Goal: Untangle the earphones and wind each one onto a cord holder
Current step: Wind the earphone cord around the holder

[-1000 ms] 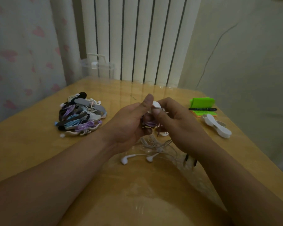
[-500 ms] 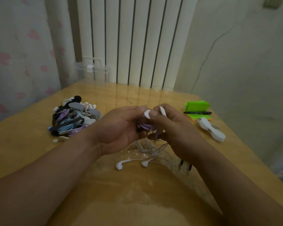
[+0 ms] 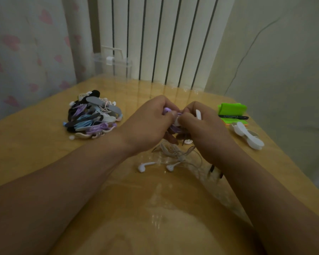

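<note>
Left hand (image 3: 147,126): we see its fingers curled round the purple earphones (image 3: 167,109).
Right hand (image 3: 206,131): fingers pinch the white cord holder (image 3: 198,115).

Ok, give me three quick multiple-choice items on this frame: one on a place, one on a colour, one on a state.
1. Where on the table is the pile of wound holders?
A) left of the left hand
B) at the far right
C) at the near edge

2. What colour is the cord between the hands?
A) red
B) purple
C) green

3. How are the left hand and right hand?
A) flat on the table
B) hanging idle
C) curled round the white cord holder and cord

1 A: the pile lies left of both hands.
2 B: purple strands show under the fingers.
3 C: both hands' fingers curl round them.
</note>
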